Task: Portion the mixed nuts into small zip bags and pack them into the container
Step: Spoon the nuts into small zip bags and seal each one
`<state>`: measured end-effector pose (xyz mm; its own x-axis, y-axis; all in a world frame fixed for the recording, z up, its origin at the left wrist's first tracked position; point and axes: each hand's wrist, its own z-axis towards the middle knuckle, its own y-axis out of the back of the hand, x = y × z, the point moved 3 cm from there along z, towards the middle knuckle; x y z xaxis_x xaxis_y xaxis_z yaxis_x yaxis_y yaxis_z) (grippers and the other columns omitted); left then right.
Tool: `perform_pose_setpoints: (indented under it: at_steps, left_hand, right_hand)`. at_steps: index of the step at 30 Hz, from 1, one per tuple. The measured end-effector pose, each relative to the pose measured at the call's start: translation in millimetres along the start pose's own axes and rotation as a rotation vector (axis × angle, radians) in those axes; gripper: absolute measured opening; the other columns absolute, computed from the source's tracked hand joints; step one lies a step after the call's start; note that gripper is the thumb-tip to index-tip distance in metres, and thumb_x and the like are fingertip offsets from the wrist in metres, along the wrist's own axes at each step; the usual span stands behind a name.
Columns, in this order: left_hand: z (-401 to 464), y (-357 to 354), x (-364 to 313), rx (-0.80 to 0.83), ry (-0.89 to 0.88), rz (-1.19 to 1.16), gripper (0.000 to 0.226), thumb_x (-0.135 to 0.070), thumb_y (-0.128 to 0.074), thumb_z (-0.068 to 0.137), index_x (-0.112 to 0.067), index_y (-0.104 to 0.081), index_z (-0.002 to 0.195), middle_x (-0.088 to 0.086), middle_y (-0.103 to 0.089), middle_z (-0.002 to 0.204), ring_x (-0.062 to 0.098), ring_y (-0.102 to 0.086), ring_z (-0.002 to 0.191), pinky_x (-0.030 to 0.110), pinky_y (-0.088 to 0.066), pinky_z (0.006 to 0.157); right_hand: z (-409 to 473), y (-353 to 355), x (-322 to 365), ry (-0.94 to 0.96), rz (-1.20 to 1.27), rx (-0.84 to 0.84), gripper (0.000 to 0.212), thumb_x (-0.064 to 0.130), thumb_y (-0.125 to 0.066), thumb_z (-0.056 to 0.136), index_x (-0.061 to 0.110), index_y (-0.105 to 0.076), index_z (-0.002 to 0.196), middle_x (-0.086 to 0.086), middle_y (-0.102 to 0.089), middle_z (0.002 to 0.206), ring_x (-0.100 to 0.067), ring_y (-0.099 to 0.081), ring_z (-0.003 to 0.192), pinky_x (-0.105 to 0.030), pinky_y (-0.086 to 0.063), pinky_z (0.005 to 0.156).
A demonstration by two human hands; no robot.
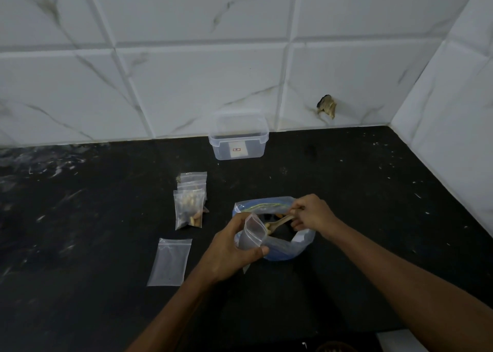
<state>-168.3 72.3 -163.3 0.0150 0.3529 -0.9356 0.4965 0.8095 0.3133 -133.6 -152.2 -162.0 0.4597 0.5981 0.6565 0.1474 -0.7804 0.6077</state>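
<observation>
Nuts may spill if the spoon (277, 222) gripped by the right hand (312, 213) misses the small zip bag (252, 234) the left hand (232, 250) clasps.

A home kitchen corner. A black stone countertop (346, 191), speckled with pale flecks, meets walls of large white marble-look tiles (186, 79) (grey veins, one chipped hole near the corner). A clear plastic food container (238, 136) stands at the back, and small zip bags of nuts (190, 205) lie nearby.
</observation>
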Motion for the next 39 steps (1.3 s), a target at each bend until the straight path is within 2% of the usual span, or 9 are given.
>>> perform_pose_setpoints:
  at_steps: [5, 9, 19, 25, 27, 29, 32, 36, 39]
  left_hand:
    - [-3, 8, -10, -0.077, -0.024, 0.016, 0.058, -0.027, -0.078, 0.079, -0.049, -0.042, 0.119, -0.021, -0.056, 0.120, -0.012, -0.053, 0.111, 0.021, -0.052, 0.087]
    - [1, 17, -21, -0.198, -0.080, 0.037, 0.059, -0.028, -0.080, 0.077, -0.045, -0.043, 0.120, -0.020, -0.058, 0.116, -0.008, -0.056, 0.108, 0.013, -0.051, 0.080]
    - [28, 3, -37, -0.243, -0.065, 0.174, 0.065, -0.037, -0.081, 0.074, -0.035, -0.043, 0.127, -0.015, -0.058, 0.114, -0.002, -0.057, 0.102, 0.020, -0.051, 0.081]
    - [34, -4, -43, -0.262, -0.063, 0.158, 0.061, -0.040, -0.079, 0.074, -0.035, -0.045, 0.124, -0.012, -0.062, 0.105, 0.002, -0.062, 0.093, 0.032, -0.058, 0.080]
    - [35, -4, -43, -0.265, -0.057, 0.133, 0.057, -0.040, -0.079, 0.075, -0.036, -0.045, 0.121, -0.012, -0.062, 0.102, 0.001, -0.062, 0.091, 0.034, -0.058, 0.080]
    - [35, -3, -41, -0.262, -0.058, 0.090, 0.055, -0.039, -0.079, 0.076, -0.034, -0.046, 0.119, -0.011, -0.063, 0.102, -0.001, -0.063, 0.089, 0.028, -0.059, 0.077]
    - [34, -2, -40, -0.270, -0.085, 0.037, 0.054, -0.035, -0.081, 0.077, -0.033, -0.047, 0.120, -0.011, -0.064, 0.107, -0.012, -0.059, 0.094, 0.008, -0.050, 0.072]
    - [31, 3, -36, -0.271, -0.086, -0.017, 0.055, -0.043, -0.079, 0.075, -0.037, -0.046, 0.119, -0.018, -0.062, 0.109, -0.009, -0.057, 0.102, 0.009, -0.045, 0.075]
    - [28, 8, -34, -0.276, -0.090, -0.047, 0.058, -0.051, -0.074, 0.072, -0.037, -0.046, 0.120, -0.017, -0.060, 0.112, -0.003, -0.058, 0.106, 0.013, -0.045, 0.077]
  right_hand:
    - [-9, 14, 7, -0.021, 0.072, 0.036, 0.015, 0.006, -0.053, 0.097, 0.006, -0.067, 0.101, -0.012, -0.070, 0.086, -0.016, -0.071, 0.073, -0.022, -0.057, 0.058]
    - [-21, 36, 14, -0.022, 0.173, 0.053, 0.016, 0.003, -0.052, 0.097, 0.002, -0.068, 0.100, -0.017, -0.070, 0.089, -0.016, -0.068, 0.071, -0.021, -0.055, 0.056]
    - [-60, 100, 64, 0.092, 0.283, -0.022, 0.016, 0.004, -0.052, 0.096, 0.003, -0.069, 0.099, -0.016, -0.069, 0.092, -0.017, -0.067, 0.075, -0.023, -0.055, 0.060]
    - [-79, 72, 89, 0.323, -0.182, -0.216, 0.014, 0.015, -0.053, 0.098, 0.020, -0.066, 0.099, 0.000, -0.068, 0.077, -0.005, -0.066, 0.063, -0.014, -0.051, 0.056]
    - [-88, 57, 93, 0.442, -0.343, -0.251, 0.016, 0.014, -0.050, 0.099, 0.020, -0.065, 0.100, -0.002, -0.066, 0.082, -0.010, -0.065, 0.071, -0.021, -0.053, 0.065]
    - [-95, 41, 95, 0.638, -0.530, -0.297, 0.016, 0.008, -0.052, 0.096, 0.008, -0.067, 0.102, -0.010, -0.066, 0.093, -0.024, -0.064, 0.084, -0.038, -0.054, 0.075]
    - [-102, 27, 92, 0.833, -0.705, -0.289, 0.021, 0.009, -0.072, 0.082, 0.007, -0.068, 0.102, -0.009, -0.065, 0.095, -0.020, -0.064, 0.077, -0.034, -0.056, 0.067]
    - [-114, 43, 99, 0.877, -0.558, -0.385, 0.018, 0.000, -0.068, 0.084, 0.006, -0.070, 0.101, -0.009, -0.067, 0.089, -0.017, -0.063, 0.071, -0.032, -0.057, 0.063]
    - [-111, 73, 94, 0.652, -0.262, -0.459, 0.016, 0.008, -0.055, 0.095, 0.015, -0.068, 0.102, 0.001, -0.066, 0.080, -0.005, -0.064, 0.066, -0.016, -0.054, 0.063]
